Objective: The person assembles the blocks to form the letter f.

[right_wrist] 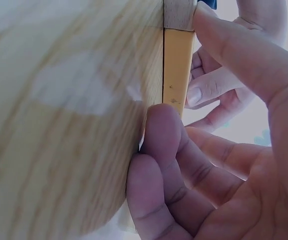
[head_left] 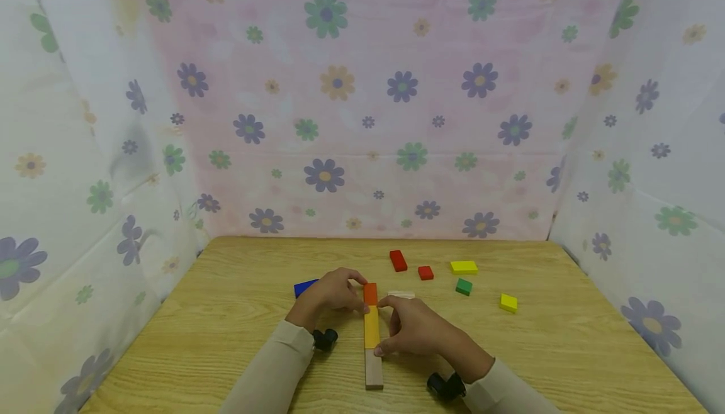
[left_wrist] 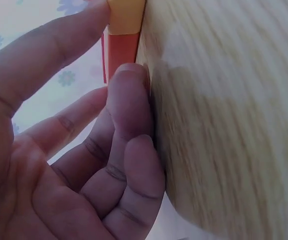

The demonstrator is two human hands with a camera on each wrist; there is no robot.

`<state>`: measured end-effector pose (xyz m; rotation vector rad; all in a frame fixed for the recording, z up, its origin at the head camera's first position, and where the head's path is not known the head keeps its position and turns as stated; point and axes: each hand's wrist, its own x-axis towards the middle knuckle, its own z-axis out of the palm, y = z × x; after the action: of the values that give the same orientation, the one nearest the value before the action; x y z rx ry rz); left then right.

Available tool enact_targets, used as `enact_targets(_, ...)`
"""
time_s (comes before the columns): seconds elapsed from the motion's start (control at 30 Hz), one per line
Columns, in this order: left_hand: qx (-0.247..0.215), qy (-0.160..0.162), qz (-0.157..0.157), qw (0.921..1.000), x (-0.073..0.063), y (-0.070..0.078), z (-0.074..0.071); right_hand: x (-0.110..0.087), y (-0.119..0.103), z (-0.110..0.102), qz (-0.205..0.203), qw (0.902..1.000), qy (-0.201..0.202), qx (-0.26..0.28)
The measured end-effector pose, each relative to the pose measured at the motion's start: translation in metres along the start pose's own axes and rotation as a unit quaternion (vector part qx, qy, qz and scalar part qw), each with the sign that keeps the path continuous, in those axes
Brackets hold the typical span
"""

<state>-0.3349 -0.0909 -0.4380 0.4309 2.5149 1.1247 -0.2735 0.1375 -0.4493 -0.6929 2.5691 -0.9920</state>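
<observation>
The middle of the desk [head_left: 226,319] was the cramped part: the left hand [head_left: 335,293] and the right hand [head_left: 418,326] flanked the row of orange block [head_left: 370,293], yellow-orange block [head_left: 370,327] and plain wooden block [head_left: 373,370], leaving little room at its sides. A blue block [head_left: 304,287] obstructed the far side of the left wrist; a pale block [head_left: 401,294] lay just beyond the right hand. Back right, a red block [head_left: 398,260], small red block [head_left: 425,272], yellow block [head_left: 464,267] and green block [head_left: 464,286] broke up the way. Free passage ran left of the left sleeve [head_left: 274,367], and between the green block and the small yellow block [head_left: 508,302].
</observation>
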Motion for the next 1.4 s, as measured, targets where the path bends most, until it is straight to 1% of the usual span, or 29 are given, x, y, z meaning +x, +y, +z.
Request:
enact_targets(0.1,0.004,0.006,-0.011,0.9999,-0.001,0.001,0.0,0.0,0.0,0.0,-0.002,1.0,0.001,-0.005)
enact_targets(0.23,0.007,0.009,-0.018,0.9998,-0.001,0.001,0.001,0.0,-0.002,-0.001,-0.009,0.9998,0.005,-0.016)
enact_targets(0.57,0.015,0.01,-0.015,0.9997,0.002,0.0,0.0,-0.002,-0.007,-0.003,-0.016,0.9966,0.021,-0.078)
enact_targets(0.77,0.015,0.005,-0.01,0.9998,0.003,-0.002,0.0,0.0,-0.005,-0.007,-0.024,0.996,0.026,-0.082)
enact_targets(0.97,0.008,0.005,-0.005,0.9999,0.004,-0.005,0.0,0.007,0.005,-0.016,-0.029,0.9931,0.068,-0.091)
enact_targets(1.2,0.001,0.008,-0.008,0.9999,0.004,-0.005,0.001,0.018,0.017,-0.031,-0.037,0.9859,0.128,-0.102)
enact_targets(1.27,0.0,0.008,-0.01,0.9999,0.004,-0.005,0.001,0.02,0.02,-0.035,-0.028,0.9848,0.138,-0.101)
enact_targets(1.4,-0.006,0.008,-0.011,0.9999,0.004,-0.004,0.0,0.023,0.025,-0.04,0.0,0.9852,0.147,-0.088)
